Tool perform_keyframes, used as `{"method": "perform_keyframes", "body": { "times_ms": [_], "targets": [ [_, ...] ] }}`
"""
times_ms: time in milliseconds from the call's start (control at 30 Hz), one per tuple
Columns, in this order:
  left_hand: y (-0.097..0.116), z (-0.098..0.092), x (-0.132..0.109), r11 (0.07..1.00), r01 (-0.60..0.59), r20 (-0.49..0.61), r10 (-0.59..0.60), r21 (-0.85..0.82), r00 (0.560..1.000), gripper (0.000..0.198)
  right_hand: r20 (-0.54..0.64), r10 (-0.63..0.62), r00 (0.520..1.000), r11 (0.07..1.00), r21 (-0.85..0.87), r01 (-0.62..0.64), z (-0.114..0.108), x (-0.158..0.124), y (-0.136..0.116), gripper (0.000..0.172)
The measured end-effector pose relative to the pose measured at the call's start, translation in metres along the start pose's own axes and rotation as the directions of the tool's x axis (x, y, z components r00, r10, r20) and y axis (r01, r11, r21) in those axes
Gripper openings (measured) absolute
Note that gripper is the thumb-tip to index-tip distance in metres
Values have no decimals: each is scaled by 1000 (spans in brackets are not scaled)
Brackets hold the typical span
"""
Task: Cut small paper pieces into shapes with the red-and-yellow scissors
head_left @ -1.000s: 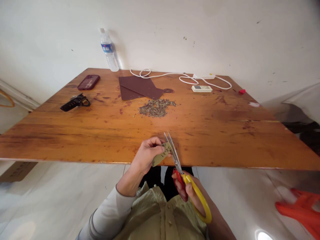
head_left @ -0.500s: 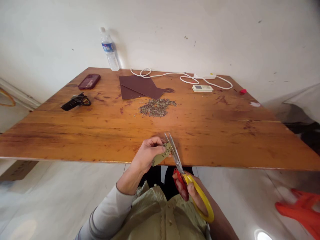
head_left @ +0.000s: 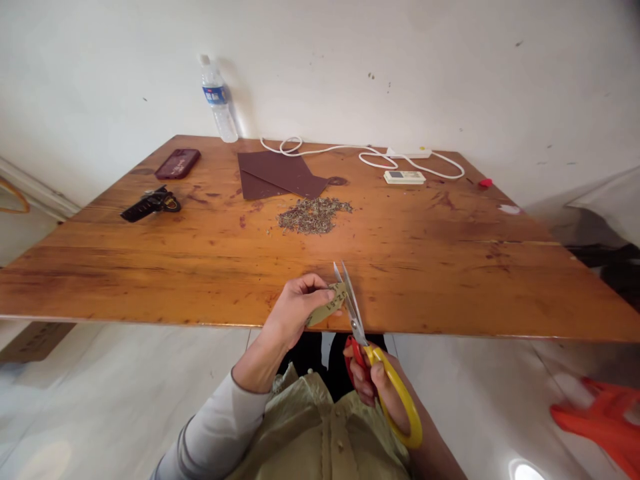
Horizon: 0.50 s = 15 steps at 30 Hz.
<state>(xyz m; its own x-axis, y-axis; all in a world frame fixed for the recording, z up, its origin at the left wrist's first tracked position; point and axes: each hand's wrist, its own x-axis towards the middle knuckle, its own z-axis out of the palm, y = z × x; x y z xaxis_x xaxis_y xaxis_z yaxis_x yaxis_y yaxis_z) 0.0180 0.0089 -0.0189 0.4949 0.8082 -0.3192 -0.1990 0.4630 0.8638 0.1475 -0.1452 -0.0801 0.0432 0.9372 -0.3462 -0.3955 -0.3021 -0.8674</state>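
Between its thumb and fingers, my left hand [head_left: 293, 310] pinches a small piece of sandpaper [head_left: 325, 311] with its tan, printed backing facing up. My right hand [head_left: 373, 380] is wrapped through the red and yellow handles of a pair of scissors [head_left: 357, 325]. The blades are slightly parted and point away from me, at the right edge of the sandpaper. Both hands are above the front edge of the wooden table [head_left: 200, 280]. Farther back lies a pile of thin brown-grey shreds [head_left: 314, 216].
Dark brown sheets [head_left: 275, 175] lie behind the pile. On the left are a phone [head_left: 178, 163], black keys [head_left: 150, 203] and a plastic bottle [head_left: 219, 107]. A power strip [head_left: 409, 153] with a white cord and a small white device [head_left: 405, 177] sit at the back right.
The scissors have shifted slightly forward and to the right, and their handles have come closer together. The sandpaper has tilted a little in my left hand, which stays in nearly the same place.
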Motion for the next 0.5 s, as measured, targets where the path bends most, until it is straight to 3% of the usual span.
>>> {"method": "perform_keyframes", "body": {
  "times_ms": [333, 500],
  "targets": [
    [2, 2, -1, 996, 18, -35, -21, -90, 999, 33, -67, -18, 998, 997, 79, 23, 6, 1, 11, 71],
    [3, 3, -1, 997, 57, -12, -58, -52, 998, 33, -64, -48, 997, 993, 108, 55, 11, 3, 13, 74]
  ]
}}
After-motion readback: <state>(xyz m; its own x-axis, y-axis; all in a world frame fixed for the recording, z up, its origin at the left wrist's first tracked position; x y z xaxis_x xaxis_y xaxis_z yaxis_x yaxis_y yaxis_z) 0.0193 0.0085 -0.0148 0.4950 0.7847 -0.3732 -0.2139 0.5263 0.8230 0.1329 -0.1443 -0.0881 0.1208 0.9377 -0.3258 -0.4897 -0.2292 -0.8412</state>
